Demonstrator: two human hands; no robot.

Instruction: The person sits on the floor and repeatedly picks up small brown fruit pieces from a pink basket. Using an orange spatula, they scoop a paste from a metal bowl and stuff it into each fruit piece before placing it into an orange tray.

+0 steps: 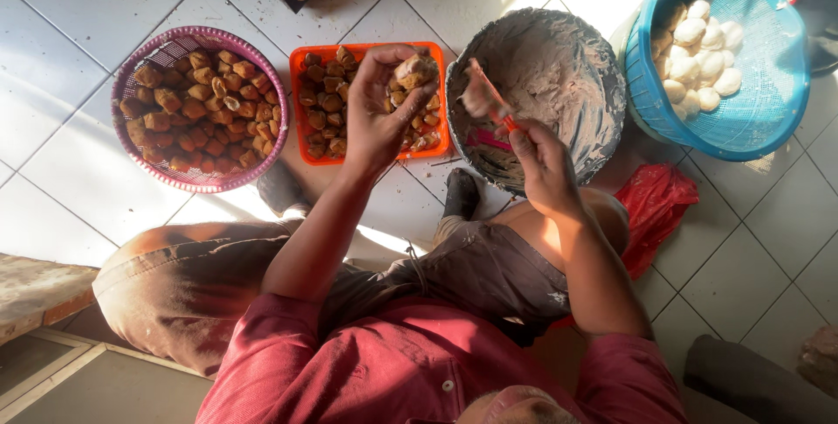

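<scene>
Your left hand (377, 110) pinches a brown fried tofu puff (412, 71) above the orange rectangular plastic tray (298, 101) at centre frame; your right hand (543, 162) grips a red-handled spoon (491, 97) over the grey paste-smeared round bowl (594, 84).

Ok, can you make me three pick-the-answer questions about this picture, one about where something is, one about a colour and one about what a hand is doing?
1. Where is the blue basket of pale dough balls?
A. far right
B. far left
C. on the person's lap

2. What colour is the square tray of fried tofu pieces?
A. green
B. orange
C. white

3. What is the left hand doing?
A. resting flat on the floor
B. holding one tofu piece
C. gripping the blue basket

Answers: 1 A, it sits at the picture's right edge. 2 B, its rim shows orange. 3 B, its fingers are closed around the piece above the tray.
</scene>
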